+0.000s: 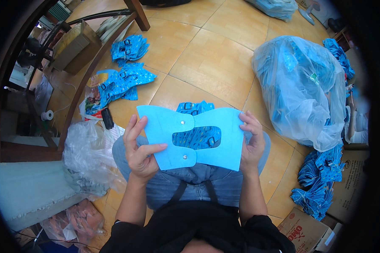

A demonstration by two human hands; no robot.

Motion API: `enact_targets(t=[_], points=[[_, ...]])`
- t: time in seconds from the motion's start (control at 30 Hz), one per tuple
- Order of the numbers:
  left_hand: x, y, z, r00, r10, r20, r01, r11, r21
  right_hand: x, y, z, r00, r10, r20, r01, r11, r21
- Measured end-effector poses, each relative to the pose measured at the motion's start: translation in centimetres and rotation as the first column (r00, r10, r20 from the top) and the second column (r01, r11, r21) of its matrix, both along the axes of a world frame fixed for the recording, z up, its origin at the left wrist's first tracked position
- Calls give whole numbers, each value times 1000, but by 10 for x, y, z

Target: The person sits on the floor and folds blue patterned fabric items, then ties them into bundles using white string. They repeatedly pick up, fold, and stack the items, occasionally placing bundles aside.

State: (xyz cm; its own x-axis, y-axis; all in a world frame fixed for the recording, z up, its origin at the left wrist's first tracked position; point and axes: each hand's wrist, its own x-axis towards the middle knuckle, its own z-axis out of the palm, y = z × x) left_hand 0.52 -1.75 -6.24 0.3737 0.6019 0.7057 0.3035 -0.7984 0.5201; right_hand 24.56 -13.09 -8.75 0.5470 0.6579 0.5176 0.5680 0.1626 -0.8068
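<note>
Holding blue felt piece (207, 122) between left hand (141, 149) and right hand (251, 141).

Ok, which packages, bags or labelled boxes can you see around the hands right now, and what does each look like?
Large clear plastic bag: floor at right, bulging, full of blue pieces.
Printed cardboard box: lower right corner, brown with red print.
Plain cardboard box: upper left under the wooden frame, brown, rectangular.
Colourful printed packet: floor at left under blue pieces, flat, yellow and red.
Crumpled clear bag: beside the left hand, near the left knee.
</note>
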Motion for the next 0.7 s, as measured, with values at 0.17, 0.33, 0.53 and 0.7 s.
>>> enact_targets(t=[0.17, 0.33, 0.53, 0.7], points=[[0, 1, 0, 1000, -8, 11, 8, 1000, 7, 0, 0, 0, 1000, -2, -10, 2, 1000, -4], [0, 0, 3, 1000, -1, 10, 1, 999, 41, 0, -1, 1, 999, -29, 45, 30, 999, -15], [2, -2, 6, 999, 37, -38, -37, 999, -20, -1, -2, -3, 999, -37, 22, 37, 999, -3], [12, -2, -4, 989, 82, 124, 15, 776, -631, -9, -8, -5, 861, 67, -504, -125, 989, -82]])
